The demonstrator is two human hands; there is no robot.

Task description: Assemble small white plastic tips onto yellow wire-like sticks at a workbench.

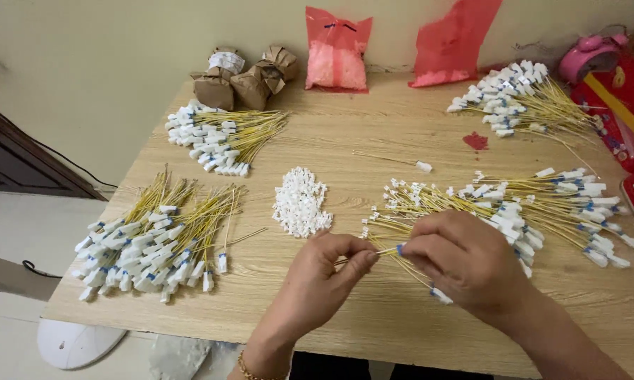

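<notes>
Both hands met at lower centre of the frame: the left hand (324, 271) pinched a white cap (370, 255) between closed fingertips, and the right hand (465, 257) gripped a yellow wire (386, 250) near its blue-banded end. Thin and light, the wire looked bendable, best held close to the tip. Loose caps (300, 202) lay piled just above on the table (373, 134).
</notes>
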